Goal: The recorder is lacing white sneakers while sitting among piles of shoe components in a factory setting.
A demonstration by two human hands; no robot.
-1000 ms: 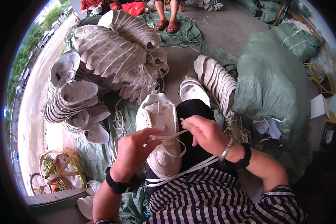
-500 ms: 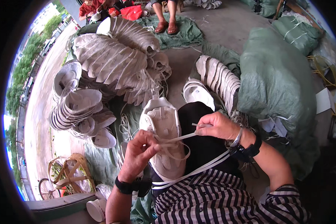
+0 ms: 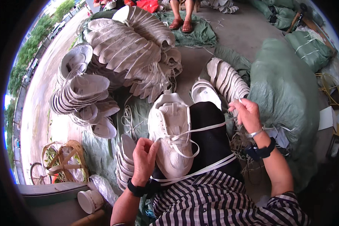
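White shoe (image 3: 173, 157)'s on the lap (image 3: 209, 145), left hand (image 3: 146, 155) pinching lace (image 3: 213, 127) at its edge, right hand (image 3: 247, 115) pinching lace out right of it. Grey floor (image 3: 231, 39) runs past its heel; basket (image 3: 79, 150) of greens (image 3: 51, 157) sits left.

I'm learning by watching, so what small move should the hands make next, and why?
Probably draw the right hand gently outward: it pinches a lace running from the white shoe, where a slack loop lies over the toe. The left hand is at the shoe's left edge.
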